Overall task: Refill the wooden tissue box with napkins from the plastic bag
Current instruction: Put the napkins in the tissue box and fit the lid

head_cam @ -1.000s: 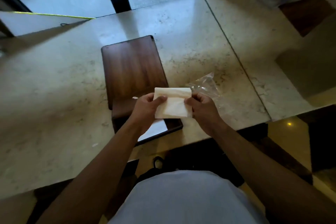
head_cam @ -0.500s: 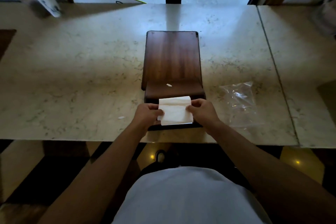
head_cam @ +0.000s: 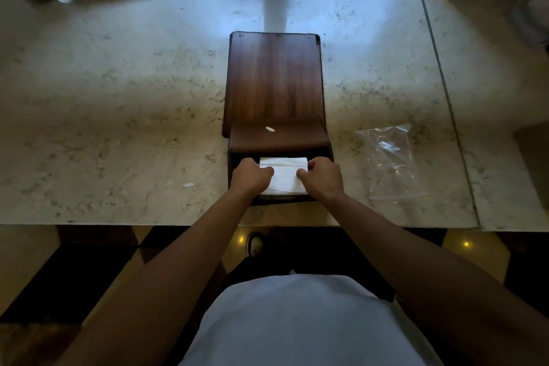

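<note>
while gripped two-handed, napkins [head_cam: 284, 176] in box [head_cam: 274, 86]

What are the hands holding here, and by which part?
A white napkin stack, gripped at its two side edges: left hand on the left edge, right hand on the right, over the wooden tissue box opening.

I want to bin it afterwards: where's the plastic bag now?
In the head view, the plastic bag lies flat on the marble counter, right of the wooden tissue box.
</note>
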A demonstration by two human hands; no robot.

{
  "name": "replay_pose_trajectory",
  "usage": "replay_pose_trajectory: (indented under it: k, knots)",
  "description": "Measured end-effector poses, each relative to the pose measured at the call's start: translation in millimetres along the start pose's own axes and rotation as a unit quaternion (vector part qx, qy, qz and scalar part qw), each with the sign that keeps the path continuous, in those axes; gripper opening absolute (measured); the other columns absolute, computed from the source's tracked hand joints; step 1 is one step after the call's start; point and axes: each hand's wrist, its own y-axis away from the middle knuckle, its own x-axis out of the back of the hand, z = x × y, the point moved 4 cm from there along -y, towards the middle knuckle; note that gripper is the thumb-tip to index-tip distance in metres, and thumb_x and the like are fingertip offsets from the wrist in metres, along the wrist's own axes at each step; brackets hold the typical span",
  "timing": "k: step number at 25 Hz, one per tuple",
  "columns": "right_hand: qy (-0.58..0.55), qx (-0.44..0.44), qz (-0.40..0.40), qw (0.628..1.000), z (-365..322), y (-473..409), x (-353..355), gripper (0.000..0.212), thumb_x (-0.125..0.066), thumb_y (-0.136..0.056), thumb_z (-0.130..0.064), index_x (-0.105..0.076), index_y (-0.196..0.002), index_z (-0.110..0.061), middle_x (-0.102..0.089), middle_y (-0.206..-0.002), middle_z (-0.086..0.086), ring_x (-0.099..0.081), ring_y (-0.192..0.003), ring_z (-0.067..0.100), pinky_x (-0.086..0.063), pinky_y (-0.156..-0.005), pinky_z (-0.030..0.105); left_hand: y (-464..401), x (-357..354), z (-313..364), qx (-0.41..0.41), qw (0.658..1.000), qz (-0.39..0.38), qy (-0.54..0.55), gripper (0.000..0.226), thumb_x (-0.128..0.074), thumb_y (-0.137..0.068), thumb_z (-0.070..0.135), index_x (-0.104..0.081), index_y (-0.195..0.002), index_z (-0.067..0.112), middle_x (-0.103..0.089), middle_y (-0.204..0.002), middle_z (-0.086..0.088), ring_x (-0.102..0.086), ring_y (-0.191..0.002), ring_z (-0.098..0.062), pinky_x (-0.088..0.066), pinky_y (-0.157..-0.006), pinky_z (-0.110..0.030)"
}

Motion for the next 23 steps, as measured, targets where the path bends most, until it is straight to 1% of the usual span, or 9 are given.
replay_pose_trajectory:
  k: [2, 7, 12, 15, 16, 17, 19, 21, 23]
  knots:
    - [0.006, 0.007, -0.018, 1.0, -0.8, -0.1, -4.2, 0.023, -0.064, -0.086, -0.026, -0.069, -0.09, -0.004, -0.07, -0.088, 0.01, -0.063, -0.078, 0.024, -0.038, -0.063, 0.027, -2.7, -3.4, -3.4, 0.012, 1.0, -0.003, -0.011, 0.023, -0.064, -0.083, 0.029, -0.059, -0.085, 0.006, -0.052, -0.073, -0.004, -0.052, -0.064, -0.018, -0.035, -0.052, -0.028]
    - [0.004, 0.007, -0.047, 0.999, 0.3, -1.3, -10.7, 0.023, -0.062, -0.084, -0.026, -0.064, -0.087, -0.003, -0.066, -0.086, 0.01, -0.062, -0.078, 0.026, -0.04, -0.058, 0.029, -9.0, -6.8, -9.9, 0.018, 1.0, -0.003, -0.007, 0.029, -0.064, -0.085, 0.032, -0.064, -0.091, 0.004, -0.058, -0.078, -0.006, -0.057, -0.068, -0.02, -0.038, -0.054, -0.028]
    - [0.004, 0.021, -0.067, 0.998, 1.9, -3.8, -11.6, 0.024, -0.061, -0.085, -0.023, -0.064, -0.085, 0.001, -0.068, -0.083, 0.015, -0.064, -0.077, 0.029, -0.048, -0.063, 0.035, -8.3, -5.0, -8.8, 0.011, 1.0, -0.006, -0.016, 0.028, -0.063, -0.087, 0.03, -0.053, -0.079, 0.006, -0.045, -0.066, -0.003, -0.047, -0.06, -0.02, -0.032, -0.053, -0.028]
    - [-0.009, 0.041, -0.012, 0.999, -1.3, -1.5, -1.6, 0.022, -0.061, -0.085, -0.02, -0.061, -0.074, 0.0, -0.064, -0.071, 0.013, -0.06, -0.067, 0.027, -0.048, -0.061, 0.039, -4.9, -1.2, -7.1, -0.005, 1.0, 0.001, -0.012, 0.031, -0.061, -0.088, 0.027, -0.045, -0.07, 0.008, -0.039, -0.061, -0.002, -0.04, -0.054, -0.018, -0.029, -0.052, -0.028]
    - [-0.019, 0.049, 0.019, 0.998, -4.3, -0.8, 4.8, 0.021, -0.062, -0.085, -0.02, -0.066, -0.079, -0.001, -0.067, -0.074, 0.012, -0.062, -0.07, 0.026, -0.051, -0.066, 0.037, -4.2, 1.9, -5.2, -0.017, 1.0, 0.008, -0.012, 0.034, -0.061, -0.089, 0.027, -0.043, -0.067, 0.008, -0.037, -0.058, -0.002, -0.038, -0.051, -0.018, -0.029, -0.052, -0.028]
    - [-0.032, 0.056, 0.047, 0.997, -7.9, -1.6, 12.0, 0.02, -0.063, -0.086, -0.02, -0.071, -0.09, -0.003, -0.072, -0.081, 0.01, -0.065, -0.076, 0.024, -0.052, -0.073, 0.033, -3.6, 6.5, -2.1, -0.032, 0.999, 0.021, -0.015, 0.036, -0.06, -0.089, 0.027, -0.043, -0.064, 0.009, -0.038, -0.056, -0.003, -0.038, -0.049, -0.018, -0.03, -0.052, -0.028]
    - [-0.061, 0.067, 0.085, 0.992, -16.1, -7.0, 27.3, 0.025, -0.064, -0.086, -0.02, -0.073, -0.106, -0.008, -0.073, -0.089, 0.003, -0.065, -0.083, 0.016, -0.049, -0.078, 0.025, -4.1, 21.2, 6.6, -0.064, 0.996, 0.055, -0.017, 0.036, -0.059, -0.089, 0.028, -0.056, -0.061, 0.006, -0.05, -0.056, -0.003, -0.048, -0.051, -0.018, -0.038, -0.055, -0.028]
    - [-0.077, 0.078, 0.1, 0.989, -23.8, -17.0, 39.6, 0.022, -0.063, -0.086, -0.02, -0.073, -0.104, -0.011, -0.069, -0.088, -0.001, -0.064, -0.084, 0.014, -0.045, -0.075, 0.023, -7.6, 38.6, 16.8, -0.084, 0.993, 0.079, 0.014, 0.026, -0.06, -0.09, 0.028, -0.071, -0.072, 0.013, -0.068, -0.069, 0.003, -0.064, -0.065, -0.014, -0.05, -0.064, -0.028]
    - [-0.079, 0.08, 0.111, 0.987, -26.9, -30.1, 48.8, 0.019, -0.061, -0.087, -0.018, -0.073, -0.1, -0.011, -0.072, -0.091, 0.002, -0.066, -0.085, 0.016, -0.044, -0.074, 0.023, -14.4, 56.0, 25.5, -0.096, 0.989, 0.105, 0.042, 0.017, -0.061, -0.092, 0.026, -0.075, -0.087, 0.02, -0.073, -0.083, 0.004, -0.07, -0.079, -0.014, -0.057, -0.075, -0.032]
